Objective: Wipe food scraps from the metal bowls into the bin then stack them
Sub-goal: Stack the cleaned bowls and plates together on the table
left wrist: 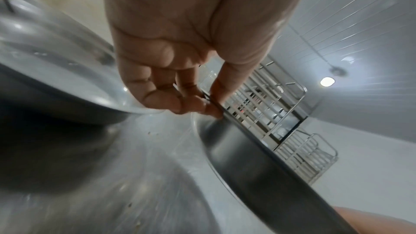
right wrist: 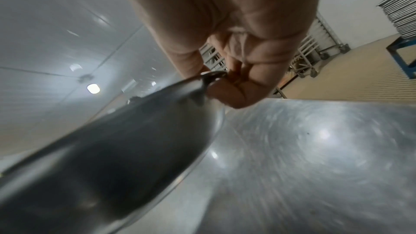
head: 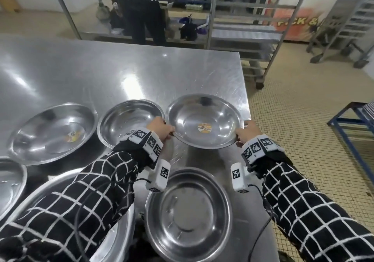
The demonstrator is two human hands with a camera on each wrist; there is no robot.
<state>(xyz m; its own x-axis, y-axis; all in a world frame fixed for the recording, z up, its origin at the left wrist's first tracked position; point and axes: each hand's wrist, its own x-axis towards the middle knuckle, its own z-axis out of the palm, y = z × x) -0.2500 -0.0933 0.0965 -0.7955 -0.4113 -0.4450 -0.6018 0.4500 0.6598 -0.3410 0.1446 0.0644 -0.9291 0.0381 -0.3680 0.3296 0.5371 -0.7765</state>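
Observation:
A metal bowl [head: 204,120] with an orange sticker inside hangs just above the steel table [head: 121,71], near its right edge. My left hand [head: 162,128] pinches its left rim and my right hand [head: 245,130] pinches its right rim. In the left wrist view my left hand [left wrist: 198,102] grips the rim of the bowl [left wrist: 258,166], thumb on top. The right wrist view has my right hand [right wrist: 225,84] pinching the bowl [right wrist: 108,149] the same way. No scraps show inside it. Another bowl [head: 188,217] sits on the table close to me, below the held one.
Several more metal bowls lie on the table: one [head: 129,120] touching my left hand, a wide one [head: 52,132] further left, a large one [head: 113,231] under my left sleeve. A person [head: 141,8] stands beyond the table. Wheeled racks [head: 253,29] stand at the right.

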